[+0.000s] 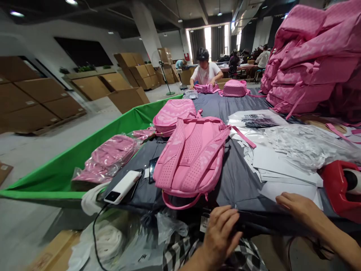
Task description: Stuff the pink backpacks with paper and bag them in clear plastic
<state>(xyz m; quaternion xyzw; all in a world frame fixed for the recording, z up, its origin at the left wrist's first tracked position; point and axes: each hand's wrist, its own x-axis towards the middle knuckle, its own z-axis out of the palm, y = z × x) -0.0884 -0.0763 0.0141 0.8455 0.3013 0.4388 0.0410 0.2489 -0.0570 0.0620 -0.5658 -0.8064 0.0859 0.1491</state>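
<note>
Over the table's near edge is my left hand [220, 233], its fingers curled together. A tiny shiny bit shows at the fingertips, but I cannot make out what it is. A small white tag [204, 224] hangs just left of this hand. My right hand [299, 209] lies over the near end of the white paper sheets [284, 169], fingers stretched out with nothing visibly gripped. In front of me a pink backpack [191, 158] rests on the grey-covered table, straps facing up and top handle toward me. Another pink backpack [176, 113] lies behind it.
A red tape dispenser [337, 188] stands at right, near clear plastic bags [307, 141] and a tall backpack pile [313, 71]. At left are a white power bank [123, 187] and a green-sided bin [53, 177] holding bagged backpacks. A person [205, 71] works across the table.
</note>
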